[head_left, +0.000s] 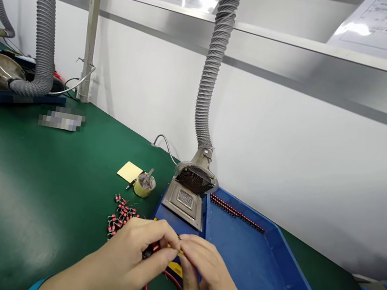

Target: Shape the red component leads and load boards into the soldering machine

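We pinch one small red coil (155, 247) between the fingertips of the left hand (130, 258) and right hand (209, 286), near the tabletop (21, 195) front edge beside the blue tray (268, 276); judged light with easily bent leads, it is best gripped by its body.

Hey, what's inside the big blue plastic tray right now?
A row of small red-and-black coils lies along the far wall of the blue plastic tray. The right hand covers its near left corner, so anything there is hidden.
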{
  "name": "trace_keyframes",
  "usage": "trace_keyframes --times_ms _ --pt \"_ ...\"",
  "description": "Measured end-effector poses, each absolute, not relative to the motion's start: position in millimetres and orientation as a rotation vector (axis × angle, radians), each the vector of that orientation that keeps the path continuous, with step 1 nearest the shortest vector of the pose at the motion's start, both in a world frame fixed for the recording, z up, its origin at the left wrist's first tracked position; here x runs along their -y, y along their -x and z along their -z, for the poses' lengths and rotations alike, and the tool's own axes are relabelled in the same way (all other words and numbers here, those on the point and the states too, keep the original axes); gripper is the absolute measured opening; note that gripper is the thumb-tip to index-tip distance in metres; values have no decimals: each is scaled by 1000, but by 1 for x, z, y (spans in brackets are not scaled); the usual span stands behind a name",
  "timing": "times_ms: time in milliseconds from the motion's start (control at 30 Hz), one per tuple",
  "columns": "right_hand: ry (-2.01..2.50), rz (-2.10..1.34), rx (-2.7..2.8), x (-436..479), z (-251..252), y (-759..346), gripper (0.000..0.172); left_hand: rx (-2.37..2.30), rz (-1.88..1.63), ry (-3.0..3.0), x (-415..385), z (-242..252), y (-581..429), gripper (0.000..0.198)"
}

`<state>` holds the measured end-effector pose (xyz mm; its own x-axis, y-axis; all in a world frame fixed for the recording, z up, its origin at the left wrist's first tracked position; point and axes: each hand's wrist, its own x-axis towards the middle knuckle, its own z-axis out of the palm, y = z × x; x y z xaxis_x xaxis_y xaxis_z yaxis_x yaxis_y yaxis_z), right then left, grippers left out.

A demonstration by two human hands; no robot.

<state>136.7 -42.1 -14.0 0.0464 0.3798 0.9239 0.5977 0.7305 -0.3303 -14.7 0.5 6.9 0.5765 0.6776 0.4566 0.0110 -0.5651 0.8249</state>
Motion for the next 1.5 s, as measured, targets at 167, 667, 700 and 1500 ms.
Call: trace_keyframes --times_ms 167,667,700,1500 --pt "813 354 1537 41 14 -134 39 -525 -1058 -2028 0 -6 14 14" --pt "877 -649 1307 51 9 -140 20 -477 -1151 -2095 1 -8 13 15" --pt "907 -546 1353 52 9 -141 8 -509 -1082 -2031 1 -9 15 14" --pt "703 -1202 659 33 22 -105 24 -372 -982 -1344 -11 2 9 41"
